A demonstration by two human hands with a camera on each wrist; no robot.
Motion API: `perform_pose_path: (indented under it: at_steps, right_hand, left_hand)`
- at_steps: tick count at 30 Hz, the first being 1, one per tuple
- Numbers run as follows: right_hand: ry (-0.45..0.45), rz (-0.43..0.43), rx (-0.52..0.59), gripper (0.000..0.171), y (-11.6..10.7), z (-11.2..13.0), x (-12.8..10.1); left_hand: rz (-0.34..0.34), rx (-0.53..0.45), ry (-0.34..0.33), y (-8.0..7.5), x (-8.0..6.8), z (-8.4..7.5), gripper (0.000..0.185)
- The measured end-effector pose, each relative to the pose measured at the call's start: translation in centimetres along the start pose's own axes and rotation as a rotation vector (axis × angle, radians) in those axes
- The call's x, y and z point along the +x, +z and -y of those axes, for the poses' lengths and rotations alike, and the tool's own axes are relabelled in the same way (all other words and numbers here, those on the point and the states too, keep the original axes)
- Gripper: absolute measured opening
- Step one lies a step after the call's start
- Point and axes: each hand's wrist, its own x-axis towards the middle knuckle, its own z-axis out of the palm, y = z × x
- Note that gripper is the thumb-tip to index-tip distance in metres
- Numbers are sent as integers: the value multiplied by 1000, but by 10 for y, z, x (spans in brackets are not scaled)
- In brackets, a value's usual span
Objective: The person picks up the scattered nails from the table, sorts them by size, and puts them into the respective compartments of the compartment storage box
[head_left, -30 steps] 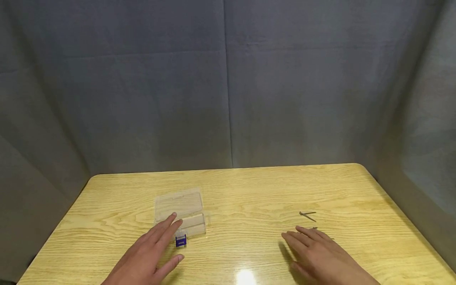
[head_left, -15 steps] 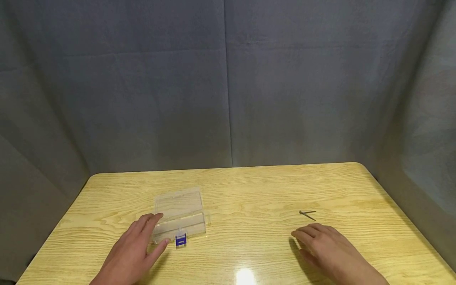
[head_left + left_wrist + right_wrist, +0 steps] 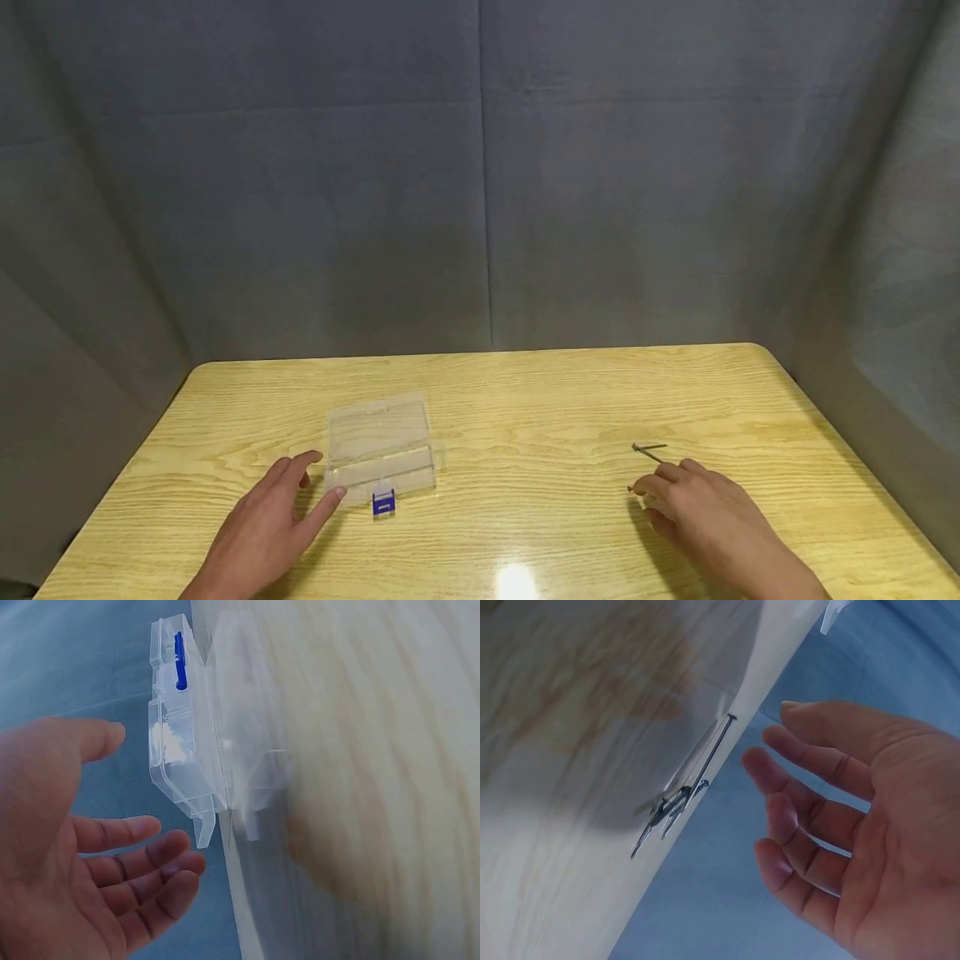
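One clear box point(image 3: 381, 454) with one blue latch point(image 3: 383, 502), on one bench point(image 3: 525, 400). Nails point(image 3: 648, 450) well right of the box: at least three, exact count unclear. Two hands: left point(image 3: 262, 529) just beside the box, right point(image 3: 701, 512) by the nails.

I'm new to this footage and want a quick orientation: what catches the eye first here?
A clear plastic box with a blue latch lies open on the wooden table, left of centre, with the left hand spread beside it. To the right, a few nails lie on the table just beyond the right hand. A grey cloth hangs behind.
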Motion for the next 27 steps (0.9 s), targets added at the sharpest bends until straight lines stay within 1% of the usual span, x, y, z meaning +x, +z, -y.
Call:
perform_pose_path:
  at_steps: [4, 6, 11, 14, 18, 21, 27]
  right_hand:
    - [59, -12, -17, 33, 0, -4, 0]
    - [70, -13, -12, 32, 0, -6, 0]
    - [89, 16, 22, 31, 1, -10, 0]
    - [96, 22, 30, 31, 1, -12, 0]
    - [95, 37, 43, 32, 1, -14, 1]
    - [97, 46, 51, 33, 2, -16, 3]
    - [107, 70, 69, 31, 3, -21, 4]
  left_hand:
    - [32, -19, 2, 1, 2, 2, 64]
    - [59, -40, -2, 1, 5, 3, 62]
    - [132, -145, -43, 3, 9, 8, 57]
    - [157, -200, -57, 5, 11, 10, 58]
    - [172, -238, -70, 6, 13, 11, 59]
    - [168, -249, -79, 5, 13, 11, 57]
    - [162, -260, -65, 7, 14, 12, 57]
